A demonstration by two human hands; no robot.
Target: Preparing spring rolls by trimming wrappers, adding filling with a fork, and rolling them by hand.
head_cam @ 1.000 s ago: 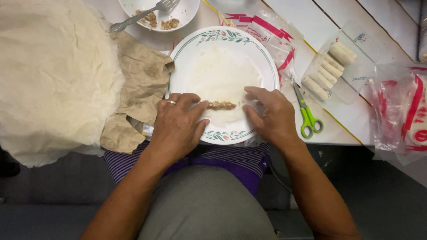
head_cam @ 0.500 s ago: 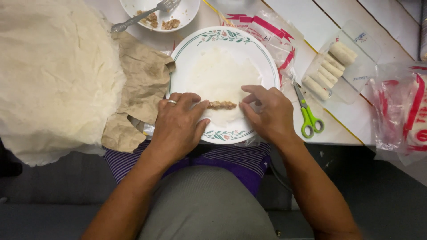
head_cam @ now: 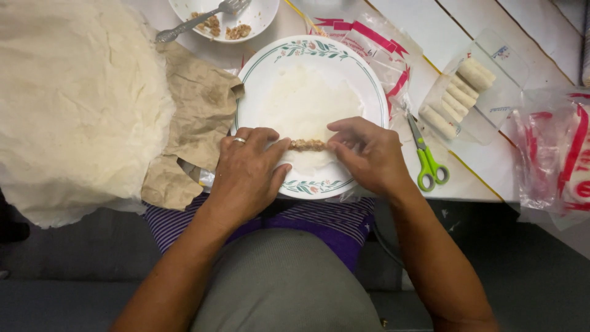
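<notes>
A white plate (head_cam: 258, 64) with a green floral rim sits at the table's near edge. A thin pale wrapper (head_cam: 310, 98) lies spread on it. Across the wrapper's near part runs a short line of brown filling (head_cam: 307, 145). My left hand (head_cam: 246, 175) rests on the plate's near left, fingertips touching the filling's left end; a ring is on one finger. My right hand (head_cam: 369, 154) rests on the near right, fingertips at the filling's right end. Both hands press on the wrapper beside the filling.
A stack of pale wrappers (head_cam: 67, 98) on brown paper (head_cam: 196, 110) lies left. A bowl (head_cam: 258, 18) with filling and a fork (head_cam: 196, 21) sits behind. Green-handled scissors (head_cam: 427, 163), a clear tray of finished rolls (head_cam: 458, 95) and red-printed plastic bags (head_cam: 553, 154) lie right.
Both hands have stayed at the ends of the filling; the fingers have drawn slightly closer around it. Nothing else has moved.
</notes>
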